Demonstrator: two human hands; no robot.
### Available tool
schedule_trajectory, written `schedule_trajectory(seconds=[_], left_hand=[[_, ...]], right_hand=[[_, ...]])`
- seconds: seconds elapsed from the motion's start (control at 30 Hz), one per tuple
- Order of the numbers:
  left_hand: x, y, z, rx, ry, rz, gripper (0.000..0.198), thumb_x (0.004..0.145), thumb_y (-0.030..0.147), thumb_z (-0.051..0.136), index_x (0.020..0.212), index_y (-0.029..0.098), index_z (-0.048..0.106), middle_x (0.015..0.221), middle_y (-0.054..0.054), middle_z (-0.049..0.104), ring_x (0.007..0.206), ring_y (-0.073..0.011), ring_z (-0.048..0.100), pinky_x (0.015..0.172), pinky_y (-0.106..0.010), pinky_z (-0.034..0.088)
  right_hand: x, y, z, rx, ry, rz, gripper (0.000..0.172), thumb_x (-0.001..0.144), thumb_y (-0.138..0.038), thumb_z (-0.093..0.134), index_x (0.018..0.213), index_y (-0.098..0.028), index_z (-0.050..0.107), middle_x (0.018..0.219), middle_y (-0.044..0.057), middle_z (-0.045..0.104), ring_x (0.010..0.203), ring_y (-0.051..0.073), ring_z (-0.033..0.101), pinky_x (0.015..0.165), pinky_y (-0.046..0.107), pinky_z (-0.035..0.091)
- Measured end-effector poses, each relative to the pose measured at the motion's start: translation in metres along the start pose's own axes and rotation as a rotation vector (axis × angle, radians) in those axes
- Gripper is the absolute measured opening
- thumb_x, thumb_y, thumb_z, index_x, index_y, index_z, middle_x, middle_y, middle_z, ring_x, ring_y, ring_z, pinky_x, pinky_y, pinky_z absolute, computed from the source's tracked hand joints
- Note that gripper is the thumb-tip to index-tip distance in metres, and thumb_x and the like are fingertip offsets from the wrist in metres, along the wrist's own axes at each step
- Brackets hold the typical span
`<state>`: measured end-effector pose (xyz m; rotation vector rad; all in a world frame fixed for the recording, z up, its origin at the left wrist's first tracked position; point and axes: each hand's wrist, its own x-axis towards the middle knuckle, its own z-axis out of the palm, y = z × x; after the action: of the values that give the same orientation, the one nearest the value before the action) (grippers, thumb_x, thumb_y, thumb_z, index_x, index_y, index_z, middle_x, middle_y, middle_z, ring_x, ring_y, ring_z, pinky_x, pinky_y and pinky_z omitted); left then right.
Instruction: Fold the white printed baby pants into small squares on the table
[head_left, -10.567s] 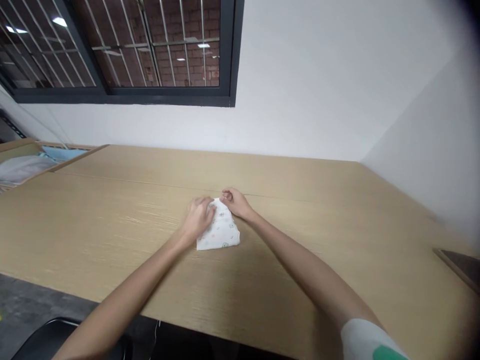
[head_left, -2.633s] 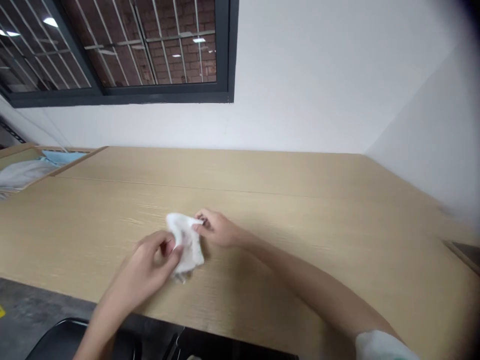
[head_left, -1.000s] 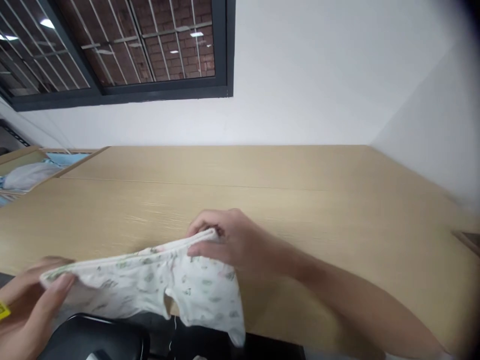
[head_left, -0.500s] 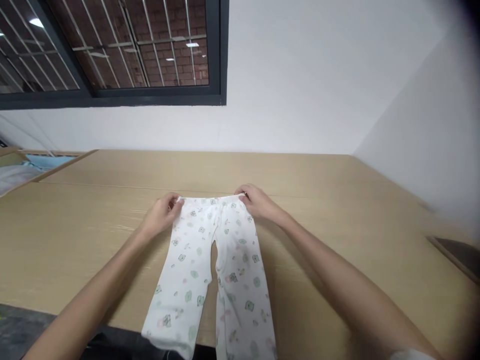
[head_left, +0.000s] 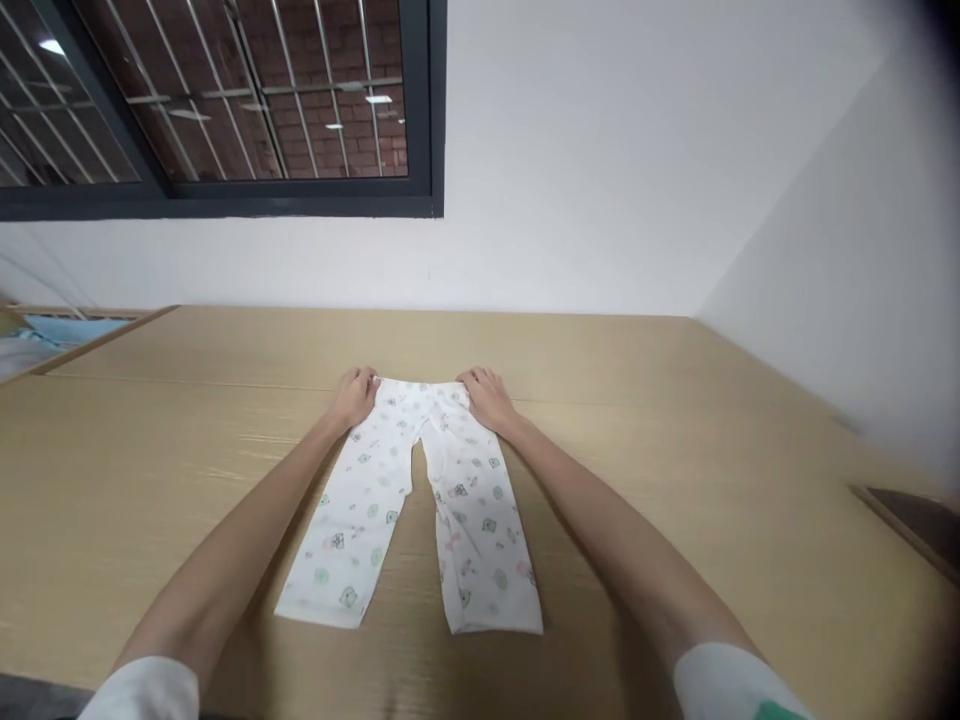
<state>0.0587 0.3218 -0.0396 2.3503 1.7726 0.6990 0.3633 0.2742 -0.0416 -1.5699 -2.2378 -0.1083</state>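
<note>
A small pair of white pants (head_left: pixel 480 500) with green and pink animal prints lies spread on the tan table, waistband away from me and legs apart toward me. My left hand (head_left: pixel 355 396) is closed at the left corner of the waistband. At the right corner, my right hand (head_left: pixel 486 396) has its fingers curled over the edge of the waistband. The fingertips of both hands are partly hidden. A few creases run down the right leg, while the left leg lies flatter.
The tan tabletop (head_left: pixel 675 480) reaches back to a white wall (head_left: pixel 585 180). A dark-framed window (head_left: pixel 300 195) with bars is at upper left. Beyond a raised wooden edge at far left lies light blue material (head_left: pixel 71 328). A dark recess (head_left: pixel 919 520) sits at the right.
Both hands have moved forward and slightly down with the pants. The legs, which hung toward the near edge, now lie flat on the table with both hems showing.
</note>
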Motion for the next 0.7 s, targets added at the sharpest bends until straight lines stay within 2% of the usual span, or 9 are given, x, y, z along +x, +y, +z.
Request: schedule_trajectory(seconds=[0.23,0.33,0.4,0.5,0.57,0.63,0.7], left_hand=[[0.013,0.003,0.01,0.019,-0.011,-0.1,0.031,0.097,0.037,0.042,0.108,0.019,0.064,0.109,-0.013,0.064,0.11,-0.0256,0.059,0.107,-0.04,0.048],[0.014,0.012,0.003,0.022,-0.027,-0.143,0.028,0.096,0.033,0.045,0.107,0.018,0.065,0.112,-0.015,0.064,0.11,-0.0263,0.06,0.106,-0.04,0.049],[0.01,0.026,-0.007,0.027,-0.028,-0.167,0.028,0.095,0.03,0.046,0.113,0.016,0.062,0.117,-0.017,0.062,0.114,-0.0286,0.06,0.106,-0.042,0.048],[-0.01,0.065,-0.025,0.024,-0.044,-0.132,0.033,0.096,0.03,0.045,0.123,0.014,0.056,0.119,-0.019,0.063,0.115,-0.0297,0.06,0.103,-0.043,0.049],[-0.037,0.102,-0.034,-0.002,-0.118,-0.033,0.03,0.097,0.037,0.045,0.118,0.02,0.058,0.11,-0.011,0.068,0.103,-0.0238,0.065,0.094,-0.036,0.052],[-0.076,0.143,-0.039,-0.027,-0.261,0.059,0.029,0.096,0.047,0.048,0.097,0.023,0.064,0.086,-0.004,0.07,0.081,-0.0193,0.066,0.077,-0.03,0.052],[-0.119,0.181,-0.04,-0.035,-0.481,0.228,0.037,0.096,0.051,0.043,0.092,0.022,0.065,0.082,-0.003,0.071,0.077,-0.0195,0.067,0.073,-0.03,0.052]], right_hand=[[0.022,0.017,0.005,0.084,-0.012,0.085,0.03,0.102,-0.014,0.04,0.118,-0.014,0.066,0.119,0.015,0.065,0.113,0.025,0.049,0.097,0.038,0.033],[0.024,0.019,0.004,0.094,-0.01,0.109,0.029,0.103,-0.016,0.041,0.114,-0.014,0.067,0.118,0.013,0.065,0.112,0.024,0.051,0.098,0.036,0.034],[0.025,0.02,0.004,0.099,-0.013,0.13,0.03,0.104,-0.017,0.04,0.114,-0.015,0.068,0.117,0.013,0.065,0.111,0.023,0.052,0.098,0.035,0.035],[0.024,0.022,0.007,0.099,-0.017,0.155,0.032,0.105,-0.02,0.038,0.116,-0.016,0.068,0.115,0.013,0.064,0.11,0.022,0.053,0.098,0.035,0.036],[0.024,0.023,0.009,0.09,-0.01,0.17,0.032,0.106,-0.022,0.039,0.118,-0.015,0.067,0.117,0.013,0.063,0.111,0.023,0.053,0.098,0.035,0.036],[0.024,0.023,0.011,0.07,-0.001,0.184,0.032,0.105,-0.024,0.039,0.118,-0.015,0.067,0.119,0.014,0.062,0.112,0.024,0.053,0.099,0.036,0.036],[0.023,0.022,0.013,0.04,0.004,0.194,0.032,0.105,-0.025,0.04,0.118,-0.014,0.067,0.12,0.014,0.062,0.112,0.025,0.054,0.099,0.037,0.036]])
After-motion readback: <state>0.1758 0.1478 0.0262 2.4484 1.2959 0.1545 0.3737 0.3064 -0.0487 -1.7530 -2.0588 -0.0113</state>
